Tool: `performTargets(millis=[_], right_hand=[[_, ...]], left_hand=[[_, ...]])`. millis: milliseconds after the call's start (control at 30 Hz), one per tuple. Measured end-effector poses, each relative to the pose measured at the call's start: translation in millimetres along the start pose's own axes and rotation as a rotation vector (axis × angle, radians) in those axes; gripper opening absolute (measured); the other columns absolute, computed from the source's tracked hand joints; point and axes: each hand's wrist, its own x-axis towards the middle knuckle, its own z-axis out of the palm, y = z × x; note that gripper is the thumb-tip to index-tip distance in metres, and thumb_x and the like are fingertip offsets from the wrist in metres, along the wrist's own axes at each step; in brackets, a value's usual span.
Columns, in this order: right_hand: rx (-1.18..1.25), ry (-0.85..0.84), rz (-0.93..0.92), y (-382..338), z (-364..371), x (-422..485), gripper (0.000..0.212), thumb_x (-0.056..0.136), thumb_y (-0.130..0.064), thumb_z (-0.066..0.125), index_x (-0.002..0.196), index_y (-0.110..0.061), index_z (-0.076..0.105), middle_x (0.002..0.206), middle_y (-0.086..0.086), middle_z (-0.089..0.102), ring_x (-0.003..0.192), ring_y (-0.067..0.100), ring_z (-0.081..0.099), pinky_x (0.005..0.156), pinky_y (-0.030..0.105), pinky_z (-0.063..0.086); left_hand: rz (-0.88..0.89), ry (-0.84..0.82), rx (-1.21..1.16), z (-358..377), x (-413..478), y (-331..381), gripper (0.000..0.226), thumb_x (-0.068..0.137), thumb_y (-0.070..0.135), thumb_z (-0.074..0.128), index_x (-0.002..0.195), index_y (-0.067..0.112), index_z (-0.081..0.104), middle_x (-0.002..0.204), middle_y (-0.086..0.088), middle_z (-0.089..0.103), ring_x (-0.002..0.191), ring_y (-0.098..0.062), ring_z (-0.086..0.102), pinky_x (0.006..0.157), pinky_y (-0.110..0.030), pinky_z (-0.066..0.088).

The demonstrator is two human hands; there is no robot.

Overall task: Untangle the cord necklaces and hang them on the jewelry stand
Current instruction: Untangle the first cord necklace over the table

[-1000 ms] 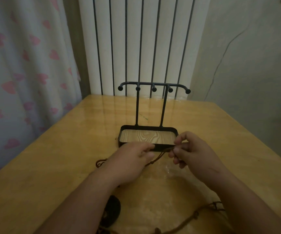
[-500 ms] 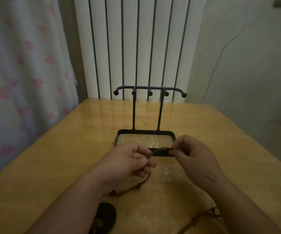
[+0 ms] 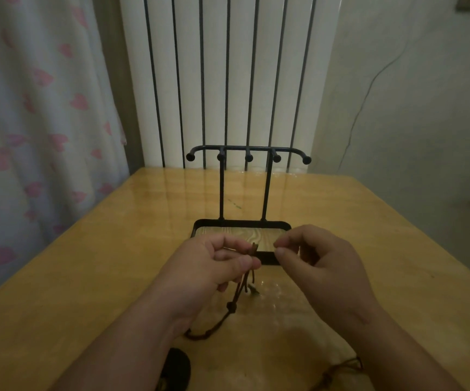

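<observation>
My left hand (image 3: pixel 222 266) pinches a brown cord necklace (image 3: pixel 232 306) near its top. The cord hangs down past a knot and trails onto the table toward a dark pendant (image 3: pixel 176 368) at the bottom edge. My right hand (image 3: pixel 318 263) hovers just right of it, thumb and forefinger close together with no cord visibly between them. The black jewelry stand (image 3: pixel 246 156), a bar with several ball-tipped hooks on two posts, rises from a wood-floored tray (image 3: pixel 200 225) right behind my hands. Nothing hangs on the hooks. A second brown cord (image 3: pixel 341 371) lies by my right forearm.
The yellow wooden table (image 3: pixel 87 263) runs back to a white radiator (image 3: pixel 228 80) behind the stand. A curtain with pink hearts (image 3: pixel 31 136) hangs along the left side, and a pale wall (image 3: pixel 411 108) stands to the right.
Both hands held the cord stretched between them; now my right hand has let go and the cord hangs from my left hand alone. The hands have risen and moved apart a little.
</observation>
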Motion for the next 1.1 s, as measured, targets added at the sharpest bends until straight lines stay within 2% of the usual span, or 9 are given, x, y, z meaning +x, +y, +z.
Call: performTargets(millis=[100,267,433,767,833,900,1100], right_hand=[[-0.041,-0.026,-0.090,-2.2,3.9,-1.8,0.013,0.079,-0.025,0.064,0.077,-0.038,0.063,0.069,-0.020,0.056,0.078,-0.006,0.054,0.065,0.006,0.040],[-0.090,-0.028,-0.140,2.2,7.5,-2.5,0.011,0.079,-0.020,0.069,0.081,-0.030,0.068,0.072,-0.023,0.056,0.080,-0.007,0.054,0.067,0.004,0.038],[-0.085,-0.009,-0.189,-0.3,7.6,-2.9,0.007,0.077,-0.023,0.066,0.079,-0.030,0.068,0.070,-0.024,0.055,0.078,-0.008,0.053,0.066,0.003,0.038],[-0.107,-0.070,-0.199,0.6,8.3,-3.1,0.010,0.080,-0.026,0.067,0.082,-0.036,0.065,0.073,-0.025,0.055,0.081,-0.006,0.052,0.068,0.004,0.038],[-0.155,-0.101,-0.214,-0.4,6.9,-2.7,0.004,0.078,-0.038,0.059,0.081,-0.040,0.062,0.073,-0.026,0.053,0.081,-0.006,0.051,0.068,0.006,0.038],[-0.252,-0.139,-0.233,-0.3,6.0,-2.5,0.010,0.076,-0.045,0.052,0.079,-0.040,0.060,0.074,-0.025,0.052,0.082,-0.005,0.049,0.064,0.010,0.037],[-0.404,-0.180,-0.288,-0.1,6.2,-2.4,0.011,0.074,-0.046,0.048,0.074,-0.037,0.052,0.074,-0.021,0.046,0.081,-0.002,0.045,0.060,0.013,0.035]], left_hand=[[0.028,0.002,-0.035,1.3,0.8,-1.7,0.016,0.079,0.012,0.075,0.091,0.023,0.070,0.084,-0.004,0.077,0.083,-0.020,0.067,0.069,-0.035,0.043],[0.049,-0.010,-0.076,3.0,-0.8,0.1,0.022,0.063,0.025,0.079,0.083,0.025,0.071,0.079,-0.004,0.075,0.075,-0.014,0.066,0.068,-0.034,0.044],[0.057,0.005,-0.073,3.8,-2.4,1.3,0.019,0.074,0.008,0.078,0.087,0.019,0.069,0.069,0.001,0.071,0.066,-0.007,0.065,0.069,-0.033,0.044],[0.065,-0.011,-0.016,2.5,-3.6,2.1,0.021,0.073,0.006,0.080,0.085,0.019,0.068,0.066,0.001,0.071,0.067,-0.007,0.067,0.075,-0.034,0.046],[0.061,-0.015,0.010,1.6,-4.1,3.2,0.020,0.072,0.005,0.080,0.084,0.018,0.069,0.064,0.003,0.070,0.065,-0.006,0.067,0.071,-0.031,0.046],[0.051,-0.024,0.032,0.9,-4.9,4.0,0.020,0.072,0.005,0.080,0.084,0.017,0.069,0.064,0.003,0.070,0.064,-0.005,0.066,0.069,-0.028,0.046],[0.040,-0.078,0.059,-0.9,-6.2,1.5,0.016,0.076,0.007,0.078,0.084,0.020,0.073,0.073,-0.001,0.073,0.071,-0.010,0.068,0.072,-0.030,0.048]])
